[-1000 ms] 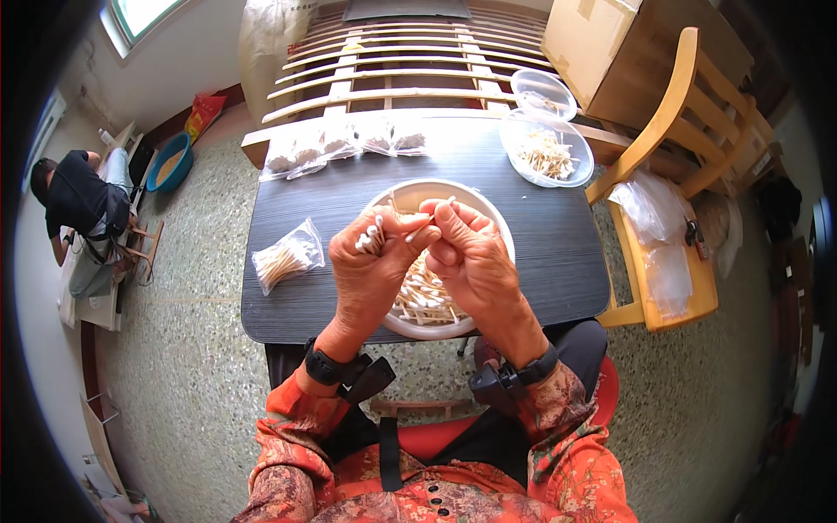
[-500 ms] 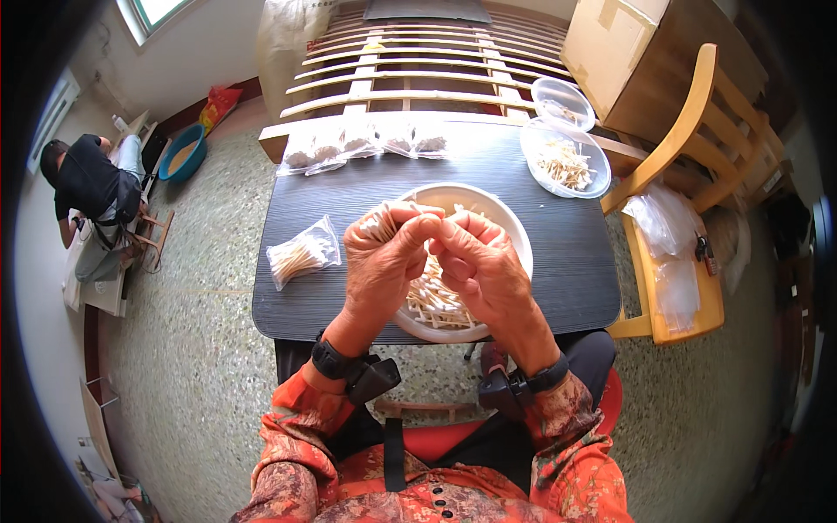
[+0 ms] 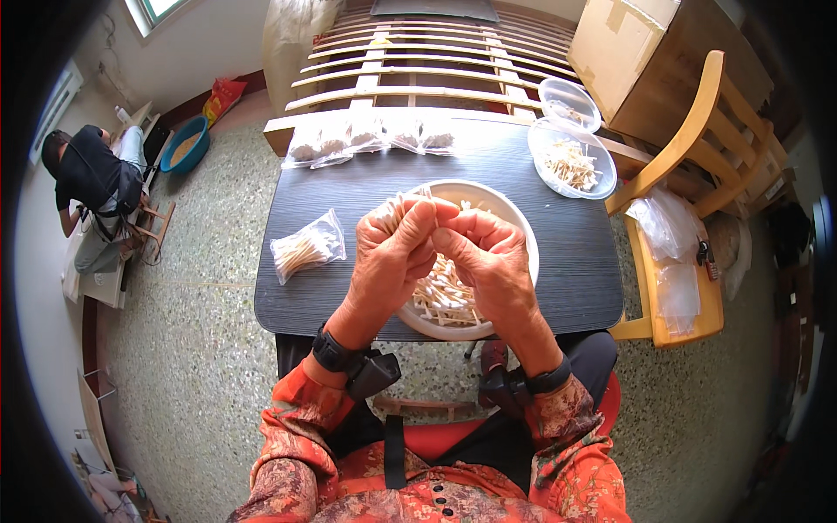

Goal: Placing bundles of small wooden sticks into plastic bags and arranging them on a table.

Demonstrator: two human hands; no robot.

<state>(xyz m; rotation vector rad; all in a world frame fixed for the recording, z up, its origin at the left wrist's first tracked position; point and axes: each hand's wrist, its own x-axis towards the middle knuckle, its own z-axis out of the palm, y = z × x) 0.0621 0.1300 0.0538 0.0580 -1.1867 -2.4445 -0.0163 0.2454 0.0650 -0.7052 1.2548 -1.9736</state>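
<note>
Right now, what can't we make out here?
Head view throughout:
Swabs in left hand: count, hidden within its grip.
White bowl: contents partly hidden by right hand.
Cardboard box: top, cut off by upper edge.
Co-worker: anything held, too small.

Left hand [image 3: 392, 253] and right hand [image 3: 491, 264] curl close together

Bright window [image 3: 162, 9], bent edges, dim right rim, perhaps soft

Wooden chair [image 3: 708, 315], cardboard box [image 3: 663, 70] (taped), blue basin [image 3: 200, 152]
</note>
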